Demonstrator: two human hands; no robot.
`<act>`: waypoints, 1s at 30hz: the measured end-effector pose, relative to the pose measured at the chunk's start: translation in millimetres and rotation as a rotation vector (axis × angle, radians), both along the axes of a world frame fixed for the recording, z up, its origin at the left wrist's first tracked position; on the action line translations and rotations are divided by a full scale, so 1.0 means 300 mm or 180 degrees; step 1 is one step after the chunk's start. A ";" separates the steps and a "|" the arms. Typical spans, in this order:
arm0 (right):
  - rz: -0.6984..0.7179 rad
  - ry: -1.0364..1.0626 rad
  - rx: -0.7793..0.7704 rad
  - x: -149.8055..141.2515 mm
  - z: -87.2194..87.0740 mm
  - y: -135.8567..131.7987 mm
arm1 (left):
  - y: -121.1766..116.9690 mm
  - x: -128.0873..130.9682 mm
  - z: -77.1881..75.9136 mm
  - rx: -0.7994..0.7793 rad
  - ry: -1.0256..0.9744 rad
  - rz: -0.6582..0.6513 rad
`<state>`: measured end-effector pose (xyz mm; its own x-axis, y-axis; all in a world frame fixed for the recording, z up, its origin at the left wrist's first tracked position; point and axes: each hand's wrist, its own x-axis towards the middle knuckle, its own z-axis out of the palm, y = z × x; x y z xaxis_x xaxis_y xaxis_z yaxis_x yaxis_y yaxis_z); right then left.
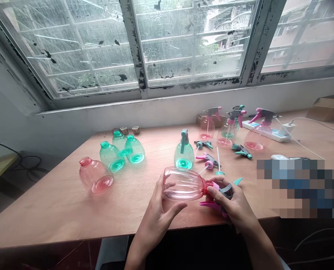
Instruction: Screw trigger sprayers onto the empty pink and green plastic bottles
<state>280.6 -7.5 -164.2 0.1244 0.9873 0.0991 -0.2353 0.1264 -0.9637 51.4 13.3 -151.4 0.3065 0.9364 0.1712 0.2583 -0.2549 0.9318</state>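
Observation:
My left hand [161, 215] cradles the base end of a clear pink bottle [182, 183], its thumb apart below and fingers behind. The bottle lies sideways in the air, neck to the right. My right hand [230, 200] closes thumb and fingers round the pink collar [215, 186] of a spray head at the bottle's neck. Just below, a pink trigger [210, 204] sticks out to the left; whether it belongs to that head is hard to tell. Beyond the bottle stands a green spray bottle [184, 152] with its head on. Loose spray heads [209, 162] lie near it.
At left stand a pink bottle [95, 176] and green bottles [110, 157] without heads. Back right are several headed spray bottles [258, 133], a white power strip [274, 133] with cables and a cardboard box [326, 108]. The table's front edge [119, 234] runs near my forearms.

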 end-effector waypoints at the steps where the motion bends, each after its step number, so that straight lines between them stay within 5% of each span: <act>1: 0.0014 -0.0013 0.0004 0.001 -0.001 0.000 | 0.000 0.000 0.000 -0.0006 -0.0004 0.0003; 30: -0.0004 0.0015 -0.0017 -0.003 0.005 0.000 | -0.001 0.000 0.004 0.0011 0.0028 -0.0033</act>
